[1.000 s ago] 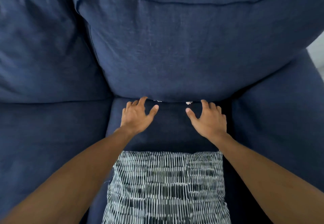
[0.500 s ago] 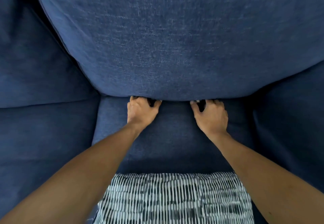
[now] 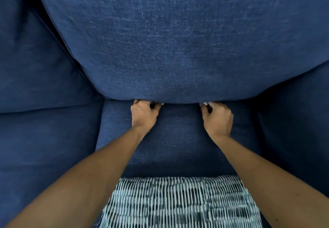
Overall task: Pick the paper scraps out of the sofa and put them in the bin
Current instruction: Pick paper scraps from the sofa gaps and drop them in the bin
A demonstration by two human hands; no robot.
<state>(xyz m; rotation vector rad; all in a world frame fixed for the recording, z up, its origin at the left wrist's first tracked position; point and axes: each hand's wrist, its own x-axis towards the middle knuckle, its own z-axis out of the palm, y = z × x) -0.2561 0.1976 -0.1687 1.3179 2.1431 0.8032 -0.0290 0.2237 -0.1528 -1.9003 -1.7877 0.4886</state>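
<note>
Both my hands rest on the dark blue sofa seat (image 3: 179, 138), at the gap under the big back cushion (image 3: 178, 46). My left hand (image 3: 144, 116) has its fingers curled, and a small white paper scrap (image 3: 162, 104) shows at its fingertips. My right hand (image 3: 218, 119) is curled the same way, with another white scrap (image 3: 205, 103) at its fingertips. Most of each scrap is hidden by the fingers and the cushion's edge. The bin is out of view.
A striped black-and-white cushion (image 3: 179, 202) lies on the seat near me, between my forearms. More blue cushions (image 3: 35, 67) fill the left side, and the sofa arm (image 3: 293, 129) rises on the right.
My hands went forward from spread open on the seat to the cushion gap, and their fingers curled shut around the white scraps. The view moved closer to the back cushion.
</note>
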